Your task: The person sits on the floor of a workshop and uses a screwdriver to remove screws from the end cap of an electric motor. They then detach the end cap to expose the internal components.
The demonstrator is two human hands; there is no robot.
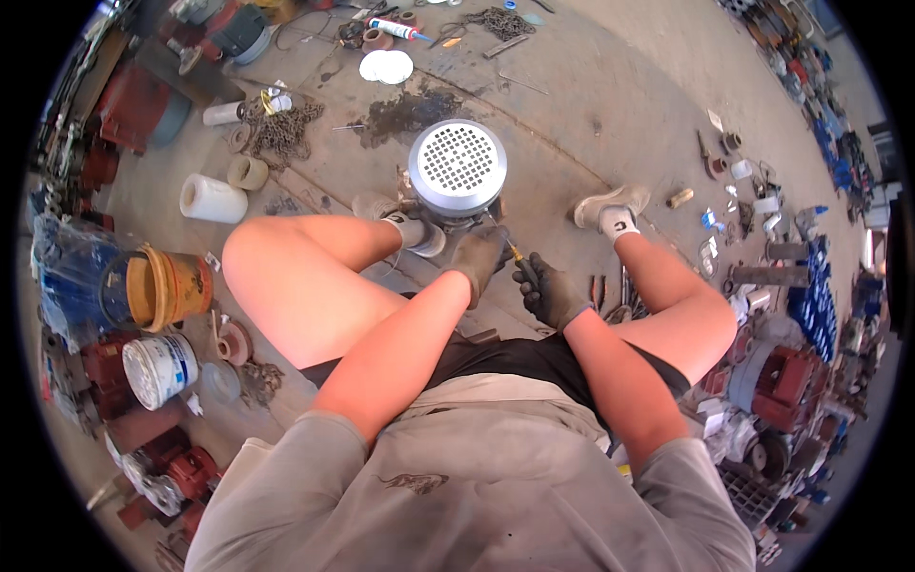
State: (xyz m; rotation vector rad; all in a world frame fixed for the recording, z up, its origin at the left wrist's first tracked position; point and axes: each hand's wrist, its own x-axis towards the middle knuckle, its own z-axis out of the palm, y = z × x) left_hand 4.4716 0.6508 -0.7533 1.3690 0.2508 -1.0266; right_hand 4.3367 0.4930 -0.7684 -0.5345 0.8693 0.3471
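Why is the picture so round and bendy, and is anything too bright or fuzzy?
In the head view, a fisheye lens bends things near the rim and leaves black corners; there, the white discs look nearly washed out, clutter at the right edge looks fuzzy, and the motor looks crisper.

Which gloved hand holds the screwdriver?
The right hand, closed around the handle of the screwdriver; the left hand is by the near side of the silver motor.
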